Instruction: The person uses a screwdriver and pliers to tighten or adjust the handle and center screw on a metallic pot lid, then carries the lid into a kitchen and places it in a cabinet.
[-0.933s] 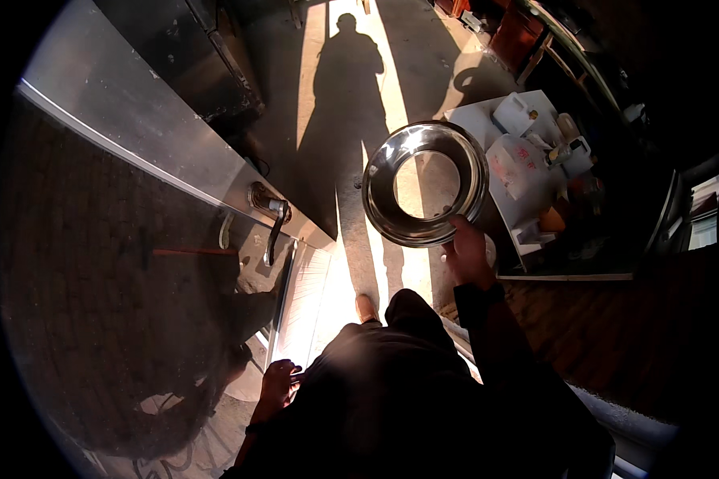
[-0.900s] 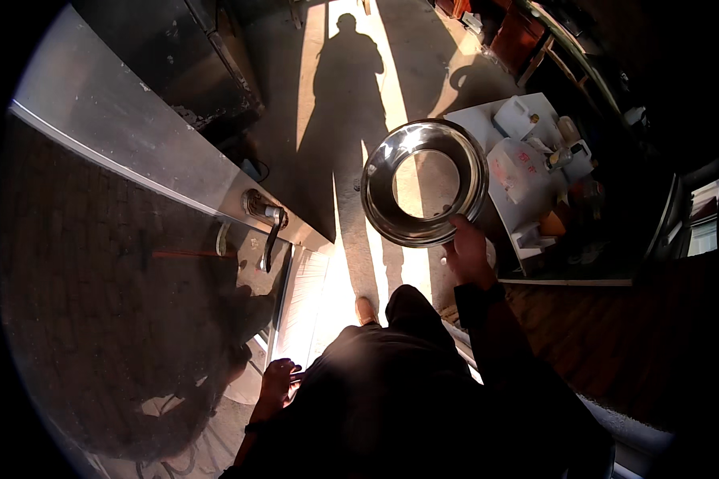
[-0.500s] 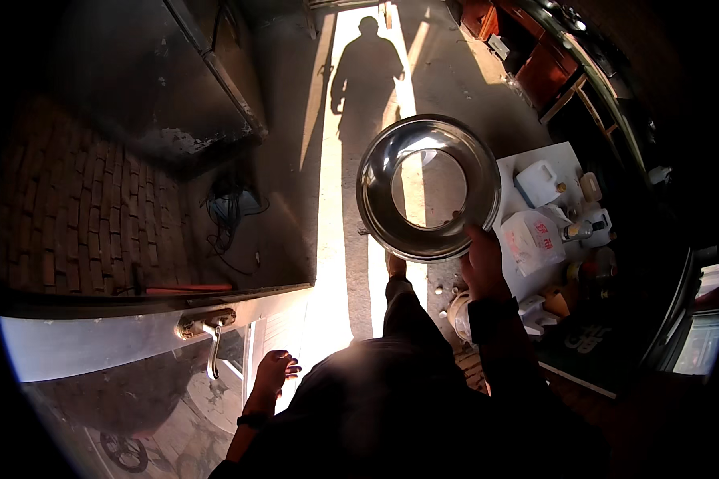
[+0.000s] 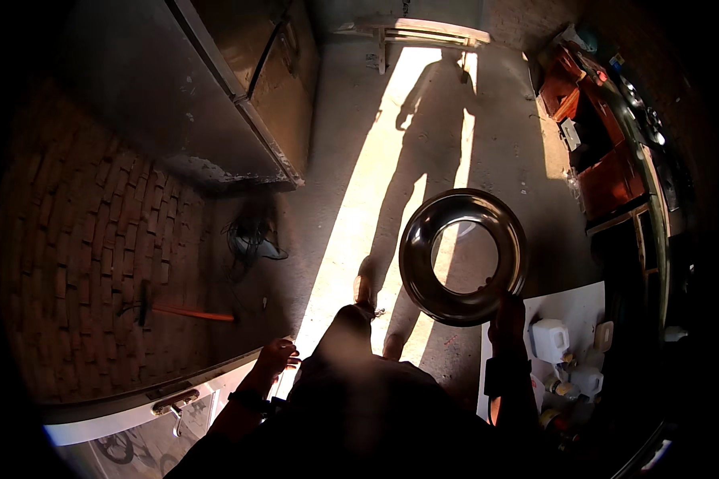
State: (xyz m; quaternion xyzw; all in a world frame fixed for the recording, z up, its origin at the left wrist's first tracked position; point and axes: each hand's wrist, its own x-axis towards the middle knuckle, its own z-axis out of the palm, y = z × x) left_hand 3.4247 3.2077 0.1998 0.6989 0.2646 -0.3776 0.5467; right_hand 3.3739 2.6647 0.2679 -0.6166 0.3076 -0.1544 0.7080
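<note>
My right hand [image 4: 507,313] grips the near rim of a shiny round steel bowl [image 4: 423,271], held out in front of me above the floor, its hollow facing up. My left hand [image 4: 276,357] hangs at my side, fingers loosely apart, holding nothing, close to the edge of a metal door [image 4: 136,403] with a lever handle [image 4: 174,401]. My feet show on the sunlit strip of floor below the bowl.
A brick wall [image 4: 96,263] with a red-handled tool [image 4: 185,314] leaning on it is at left. A metal cabinet [image 4: 240,96] stands at upper left. A white table [image 4: 551,307] with white containers [image 4: 550,340] is at lower right; orange crates [image 4: 607,180] line the right.
The view has swung as I moved forward past the door: the door and handle slid from centre left to the lower left. The bowl stays in my right hand, now lower right.
</note>
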